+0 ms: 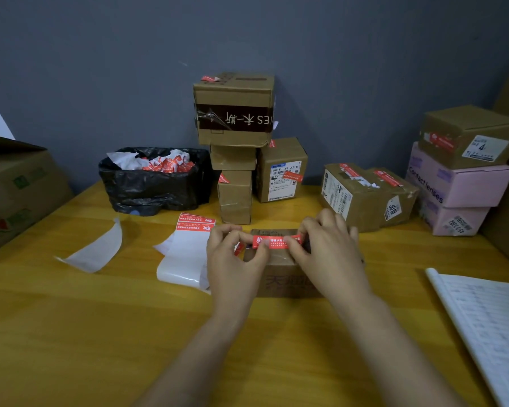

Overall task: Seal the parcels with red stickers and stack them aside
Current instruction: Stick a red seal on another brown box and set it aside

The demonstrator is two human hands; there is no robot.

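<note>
Your left hand (232, 259) and right hand (332, 251) each pinch one end of a red sticker (276, 241), fingers curled on it. The strip is stretched flat just above the small parcel (279, 279), near the middle of the table (71, 333).

Procedure note: keep the strip taut and centre it across the top seam. Lay one end first, then smooth toward the other so no crease forms, and press both ends over the edges.

At the far edge stand stickered parcels (234, 113), stacked; more sit toward the right edge.

Hidden: your hands cover the parcel's top seam, so I cannot tell whether the sticker touches it. The print on the parcel's front is too dim to read. The notebook (488, 324) is cut off at the right.
</note>
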